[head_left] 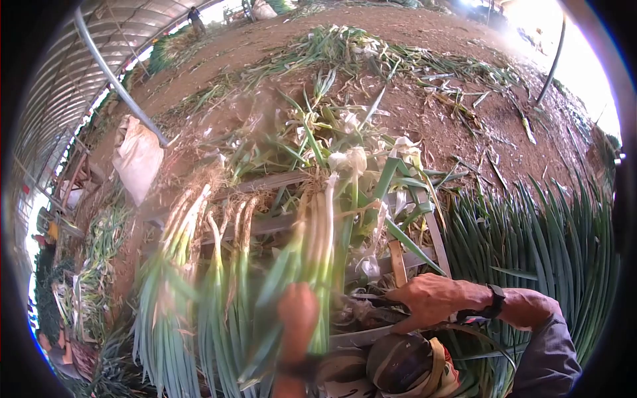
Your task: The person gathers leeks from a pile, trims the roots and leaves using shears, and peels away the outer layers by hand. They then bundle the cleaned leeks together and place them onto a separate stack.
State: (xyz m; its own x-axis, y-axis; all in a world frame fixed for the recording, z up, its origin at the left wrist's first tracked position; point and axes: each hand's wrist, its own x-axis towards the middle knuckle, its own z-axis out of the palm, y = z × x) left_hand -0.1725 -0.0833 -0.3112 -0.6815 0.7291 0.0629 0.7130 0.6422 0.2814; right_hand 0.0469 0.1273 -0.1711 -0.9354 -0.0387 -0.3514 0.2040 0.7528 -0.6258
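Long green onions with white stalks and brown roots lie side by side on a wooden slatted rack. My left hand, smeared by motion, is over the leaves of the middle bunch; its fingers cannot be made out. To its left lie more green onions. My right hand, with a dark band at the wrist, is at the rack's near right edge, fingers bent around something dark that I cannot make out. Peeled leaf scraps hang over the rack's far side.
A thick pile of green onion leaves lies at the right. Discarded leaves cover the soil ahead. A pale sack hangs by a metal pole. Another person stands far off; a person's arm shows at lower left.
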